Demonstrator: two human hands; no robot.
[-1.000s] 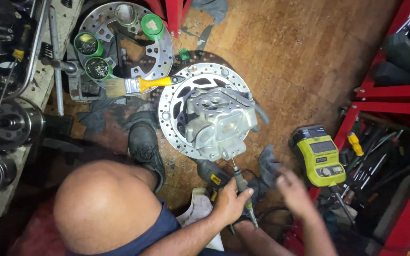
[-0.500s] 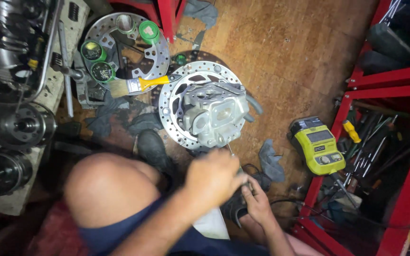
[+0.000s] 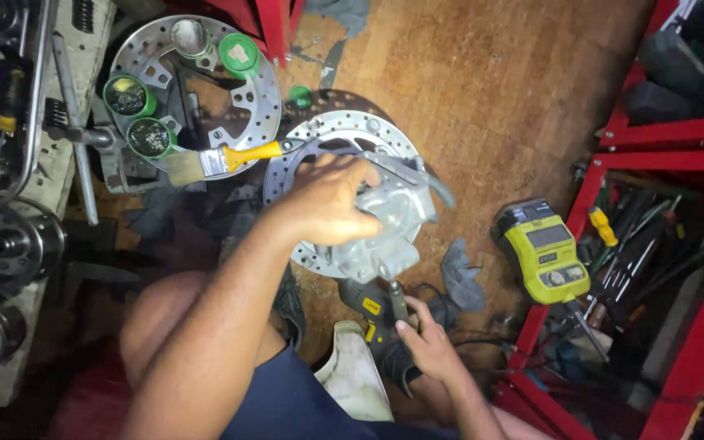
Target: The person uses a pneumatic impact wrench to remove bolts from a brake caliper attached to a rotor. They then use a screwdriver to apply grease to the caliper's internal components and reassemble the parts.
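Left hand: fingers spread and pressed flat over the top of the grey cast-metal engine part, bracing it, not pinching. Right hand: fingers curled shut around the shaft of a slim hand tool, tip pointing up at the lower edge of the casting; whether the tip is seated cannot be told. Casting: rests on the drilled brake disc on the wooden floor, just ahead of the knees. Handling note, as judgement: firm downward hold, tool square to the fastener, so the casting does not slide on the disc. Nearby: yellow-handled paintbrush, second disc with green-rimmed cups, yellow-green battery pack, red rack
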